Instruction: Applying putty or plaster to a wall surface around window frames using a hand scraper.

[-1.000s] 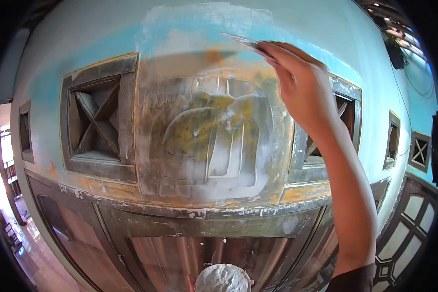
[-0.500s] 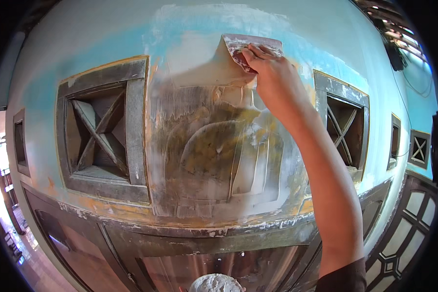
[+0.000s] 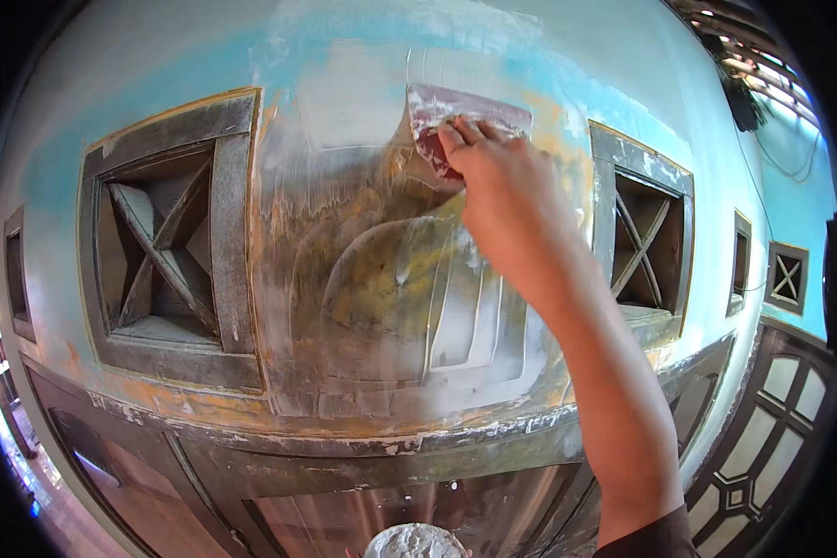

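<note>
My right hand (image 3: pixel 507 181) grips a dark red, putty-smeared flat scraper (image 3: pixel 474 107), thumb and fingers pinching its lower part. The scraper's wide blade lies against the upper part of a patched wall area (image 3: pixel 381 279), where fresh pale filler shows above it. Below it, the patch is brown and yellowish, with curved and vertical ridges of white putty. At the bottom edge sits a round tub heaped with white putty (image 3: pixel 415 542). Only slivers of my left hand (image 3: pixel 350 552) show beside the tub, apparently holding it; the rest is out of frame.
Weathered wooden vent frames with crossed bars stand left (image 3: pixel 172 242) and right (image 3: pixel 640 232) of the patch. Beneath runs a paint-chipped wooden ledge (image 3: pixel 344 445) above dark-framed panes. A panelled door (image 3: pixel 763 437) is at far right, and cables (image 3: pixel 790 172) hang on the wall.
My right hand has drawn the scraper down the wall, leaving a fresh pale strip with a thin ridge above it. The whole view has shifted slightly. The putty tub stays at the bottom edge.
</note>
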The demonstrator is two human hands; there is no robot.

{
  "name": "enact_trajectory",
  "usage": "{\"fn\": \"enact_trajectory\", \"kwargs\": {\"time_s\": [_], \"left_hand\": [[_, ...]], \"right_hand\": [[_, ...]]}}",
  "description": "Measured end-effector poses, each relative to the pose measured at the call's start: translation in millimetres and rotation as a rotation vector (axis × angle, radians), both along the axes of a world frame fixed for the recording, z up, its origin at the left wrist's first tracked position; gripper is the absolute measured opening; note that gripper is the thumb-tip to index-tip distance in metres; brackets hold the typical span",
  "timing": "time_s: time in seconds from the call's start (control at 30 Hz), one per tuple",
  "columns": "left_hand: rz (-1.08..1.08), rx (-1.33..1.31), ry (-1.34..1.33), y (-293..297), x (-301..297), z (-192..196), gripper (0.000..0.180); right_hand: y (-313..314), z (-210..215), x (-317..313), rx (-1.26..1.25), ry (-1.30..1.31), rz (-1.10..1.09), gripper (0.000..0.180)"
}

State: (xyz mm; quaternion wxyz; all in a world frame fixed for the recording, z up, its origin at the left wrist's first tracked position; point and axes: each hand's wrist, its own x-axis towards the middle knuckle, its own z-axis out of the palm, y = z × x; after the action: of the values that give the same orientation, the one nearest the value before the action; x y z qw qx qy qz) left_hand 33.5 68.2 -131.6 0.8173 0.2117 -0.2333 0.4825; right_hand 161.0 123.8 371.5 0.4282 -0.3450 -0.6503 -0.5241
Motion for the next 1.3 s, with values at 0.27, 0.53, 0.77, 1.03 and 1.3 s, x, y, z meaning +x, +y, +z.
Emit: {"fn": "enact_trajectory", "kwargs": {"time_s": [0.27, 0.53, 0.77, 1.03, 1.3], "left_hand": [[0.080, 0.033, -0.006, -28, -7, 1, 0.097], [0.142, 0.045, -0.020, -36, -13, 3, 0.095], [0.188, 0.066, -0.008, -41, -17, 10, 0.094], [0.208, 0.047, 0.021, -36, -22, 11, 0.094], [0.226, 0.079, 0.053, -40, -18, 11, 0.094]], "right_hand": [[-25, 17, 18, -0.058, -0.022, 0.295, 0.024], [21, 68, 11, 0.212, -0.073, 0.302, 0.025], [6, 41, -10, -0.054, -0.041, 0.045, 0.056], [-24, -12, -5, -0.219, -0.129, 0.110, 0.055], [-15, 71, 5, 0.202, -0.106, 0.226, 0.033]]}}
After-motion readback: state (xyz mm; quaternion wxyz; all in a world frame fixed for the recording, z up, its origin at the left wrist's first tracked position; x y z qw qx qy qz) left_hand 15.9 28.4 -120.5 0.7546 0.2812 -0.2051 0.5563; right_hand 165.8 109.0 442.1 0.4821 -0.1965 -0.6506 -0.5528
